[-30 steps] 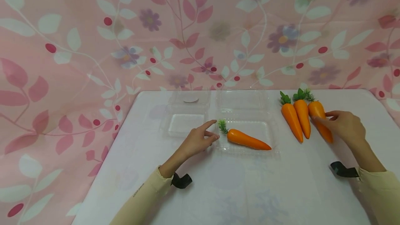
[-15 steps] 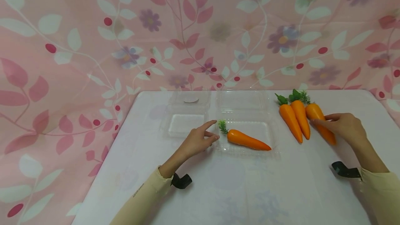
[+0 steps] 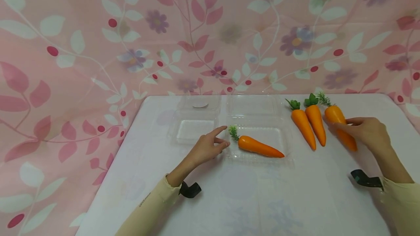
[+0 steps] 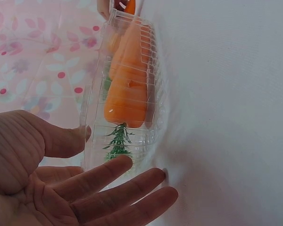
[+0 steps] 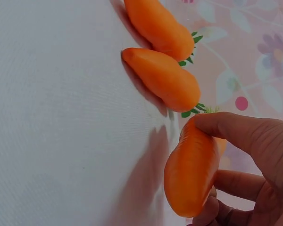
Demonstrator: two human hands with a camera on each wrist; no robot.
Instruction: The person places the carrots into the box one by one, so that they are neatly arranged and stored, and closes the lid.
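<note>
My right hand (image 3: pixel 372 134) pinches an orange carrot (image 3: pixel 334 114) with feathery green leaves, thumb on one side and fingers on the other. In the right wrist view this carrot (image 5: pixel 191 169) has its shadow apart from it, so it seems slightly raised. Two more carrots (image 3: pixel 303 128) (image 3: pixel 316 123) lie to its left, tips toward me. Another carrot (image 3: pixel 259 146) lies in an opened clear plastic box (image 3: pixel 265 130), its leaves at the left end. My left hand (image 3: pixel 206 148) is at that box's left edge, fingers extended; the left wrist view shows its thumb (image 4: pixel 68 141) by the rim.
A smaller opened clear box (image 3: pixel 197 130) stands left of the carrot's box, a pale label on its lid (image 3: pixel 200 104). Both lids lie back toward the pink floral backdrop (image 3: pixel 210 35). A white cloth (image 3: pixel 236 196) covers the table.
The carrots at the right shifted left, then my right hand drew its carrot rightward, widening the gap to the other two. My left hand has stayed in place.
</note>
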